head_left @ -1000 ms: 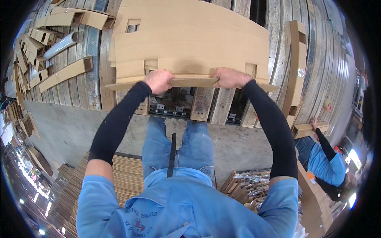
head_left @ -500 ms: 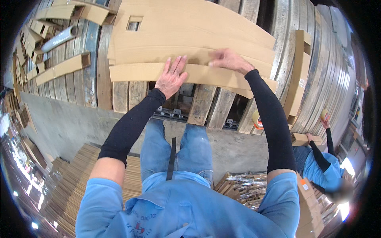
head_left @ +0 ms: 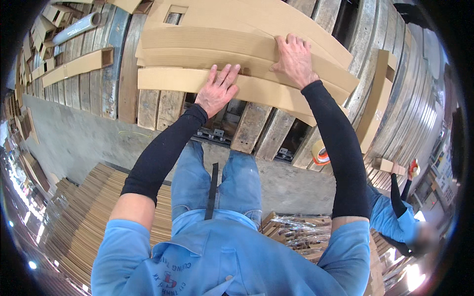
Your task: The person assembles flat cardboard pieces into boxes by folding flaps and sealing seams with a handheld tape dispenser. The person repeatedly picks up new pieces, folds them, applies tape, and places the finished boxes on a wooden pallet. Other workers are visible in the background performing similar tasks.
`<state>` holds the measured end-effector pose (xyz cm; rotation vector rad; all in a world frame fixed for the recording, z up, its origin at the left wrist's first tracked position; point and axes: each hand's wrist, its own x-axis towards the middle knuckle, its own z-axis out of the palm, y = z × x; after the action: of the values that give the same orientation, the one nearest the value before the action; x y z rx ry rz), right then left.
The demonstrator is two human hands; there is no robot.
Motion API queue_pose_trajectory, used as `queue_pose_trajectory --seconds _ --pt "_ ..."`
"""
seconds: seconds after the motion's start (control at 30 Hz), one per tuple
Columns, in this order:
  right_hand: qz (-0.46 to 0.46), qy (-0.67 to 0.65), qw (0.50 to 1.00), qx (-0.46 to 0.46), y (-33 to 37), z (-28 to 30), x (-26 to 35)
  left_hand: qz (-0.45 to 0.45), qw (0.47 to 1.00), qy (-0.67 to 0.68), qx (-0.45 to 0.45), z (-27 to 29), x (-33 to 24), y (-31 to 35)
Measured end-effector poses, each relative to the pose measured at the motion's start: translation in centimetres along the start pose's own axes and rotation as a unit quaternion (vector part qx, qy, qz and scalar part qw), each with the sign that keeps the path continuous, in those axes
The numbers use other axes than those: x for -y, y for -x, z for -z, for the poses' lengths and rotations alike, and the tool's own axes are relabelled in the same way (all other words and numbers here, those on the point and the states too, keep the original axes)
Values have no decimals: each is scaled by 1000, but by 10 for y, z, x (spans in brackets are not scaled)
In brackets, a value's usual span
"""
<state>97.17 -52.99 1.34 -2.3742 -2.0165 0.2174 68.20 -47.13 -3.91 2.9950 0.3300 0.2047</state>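
A flat brown cardboard sheet [head_left: 227, 15] lies across the wooden slats in front of me, with a small rectangular cut-out near its far left. Creases divide its near side into long strips, and one strip [head_left: 207, 47] appears folded over on top. My left hand [head_left: 217, 92] rests on the near flap [head_left: 168, 79], fingers stretched out toward the crease and holding nothing. Farther forward and to the right, my right hand [head_left: 295, 59] presses on the folded strip with its thumb apart from the fingers.
A tape dispenser [head_left: 320, 153] sits by my right forearm. Long cardboard tubes lie at left [head_left: 76, 67] and right [head_left: 377, 101], near a clear roll [head_left: 74, 28]. Stacked cardboard [head_left: 94, 212] stands behind me at left. A co-worker [head_left: 395, 212] handles a box at right.
My right hand has moved forward from the near flap, and a strip of the cardboard now lies folded under it. My left hand stays on the near flap. The co-worker's hands have shifted.
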Motion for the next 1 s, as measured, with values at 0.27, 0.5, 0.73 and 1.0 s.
queue_pose_trajectory --seconds 0.27,0.5,0.73,1.0 --pt "-17 -56 995 -82 59 4 48 -19 999 -23 -42 5 3 1" --pt "-27 -69 987 -146 89 -37 74 -49 995 32 -81 -20 14 18" --pt "-26 -94 985 -144 122 -61 90 -128 962 221 -99 9 3 28" --pt "18 -63 988 -143 134 -62 85 -75 993 63 59 41 14 -22"
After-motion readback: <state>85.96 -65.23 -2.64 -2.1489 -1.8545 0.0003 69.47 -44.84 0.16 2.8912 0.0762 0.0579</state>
